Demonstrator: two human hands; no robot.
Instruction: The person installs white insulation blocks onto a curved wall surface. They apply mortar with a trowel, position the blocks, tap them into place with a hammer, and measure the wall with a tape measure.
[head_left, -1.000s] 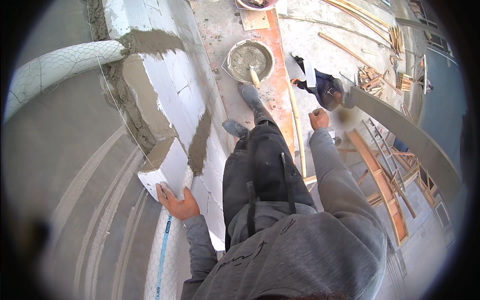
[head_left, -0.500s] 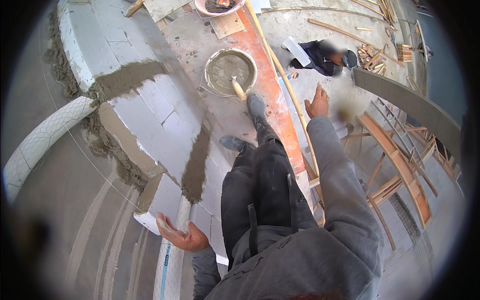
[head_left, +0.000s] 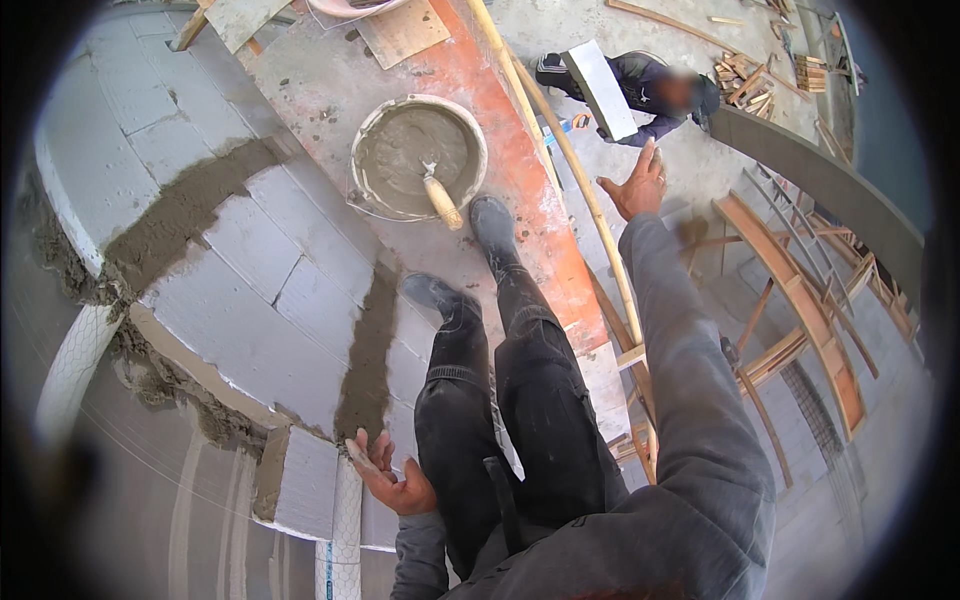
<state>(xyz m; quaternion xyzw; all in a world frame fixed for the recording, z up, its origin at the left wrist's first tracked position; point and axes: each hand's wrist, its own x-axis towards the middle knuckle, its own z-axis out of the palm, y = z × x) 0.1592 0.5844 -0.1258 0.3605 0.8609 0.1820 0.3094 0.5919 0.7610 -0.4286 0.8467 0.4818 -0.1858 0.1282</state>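
My right hand [head_left: 640, 185] reaches out to the far right, fingers spread, holding nothing. Just beyond its fingertips is a long pale block [head_left: 600, 90], carried by a co-worker [head_left: 640, 85] standing lower down; the block and my hand look apart. My left hand [head_left: 392, 478] hangs palm up with fingers spread, also without anything in it. It is beside the block wall [head_left: 260, 285], close to a mortar-filled joint [head_left: 368, 350] and a mesh-wrapped pipe [head_left: 346, 510]. Beyond my boots stands a bucket [head_left: 478, 150] of wet mortar, a wooden-handled trowel [head_left: 440, 200] resting in it.
I stand on a narrow, orange-stained platform [head_left: 520, 165] edged by wooden poles [head_left: 590, 190]. A curved grey beam [head_left: 820, 165] and wooden formwork [head_left: 790, 300] lie to the right. Part of a second, pinkish tub [head_left: 355, 8] shows at the far end. Another mesh-wrapped pipe [head_left: 75, 370] is at left.
The co-worker's block has come up nearer my right hand, whose fingers have spread wider. My left hand has shifted slightly right. The view has swung, moving wall and bucket leftward.
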